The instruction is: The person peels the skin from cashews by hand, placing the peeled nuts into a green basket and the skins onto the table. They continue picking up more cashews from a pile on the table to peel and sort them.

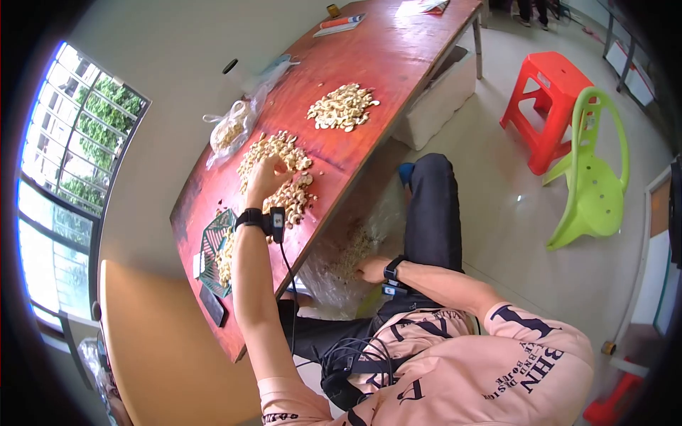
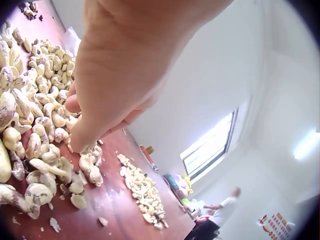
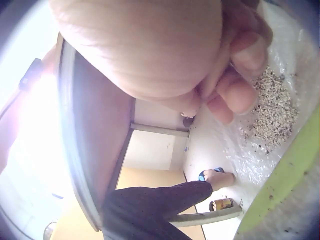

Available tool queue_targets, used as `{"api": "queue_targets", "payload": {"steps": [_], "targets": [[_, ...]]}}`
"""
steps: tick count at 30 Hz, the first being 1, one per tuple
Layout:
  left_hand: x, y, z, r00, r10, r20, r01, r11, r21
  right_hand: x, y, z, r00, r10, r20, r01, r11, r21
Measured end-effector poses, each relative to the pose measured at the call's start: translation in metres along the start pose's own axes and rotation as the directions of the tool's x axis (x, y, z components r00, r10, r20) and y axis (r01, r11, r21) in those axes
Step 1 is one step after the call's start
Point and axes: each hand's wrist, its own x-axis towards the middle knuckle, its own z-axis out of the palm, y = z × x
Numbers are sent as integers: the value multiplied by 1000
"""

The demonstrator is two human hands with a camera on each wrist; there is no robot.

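My left hand (image 1: 266, 179) rests on a broad pile of pale cashew nuts (image 1: 280, 167) on the red-brown table (image 1: 383, 50). In the left wrist view that hand (image 2: 75, 125) reaches down with fairly straight fingers, fingertips touching the cashew nuts (image 2: 35, 100); no nut shows between them. My right hand (image 1: 371, 270) is below the table edge, over a clear plastic bag (image 1: 341, 277). In the right wrist view its fingers (image 3: 235, 95) are curled toward the palm above a patch of husk bits (image 3: 272, 107); nothing shows in them.
A second cashew pile (image 1: 342, 106) lies farther along the table. A green basket (image 1: 213, 245) with nuts, a dark phone (image 1: 212, 304) and a bag of nuts (image 1: 231, 131) sit by the wall. A red stool (image 1: 543, 106) and green chair (image 1: 593, 177) stand on the floor.
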Motion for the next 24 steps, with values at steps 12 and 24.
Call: {"api": "queue_targets", "payload": {"steps": [12,24], "targets": [[-27,7,-30,951,-297,82,308,918,-250,6,7,2,1000,-8,11,9,999,-31],[-66,74,21,952,-163,260,169,-427,-888,5,5,0,1000,-5,24,6,999,-54]]}}
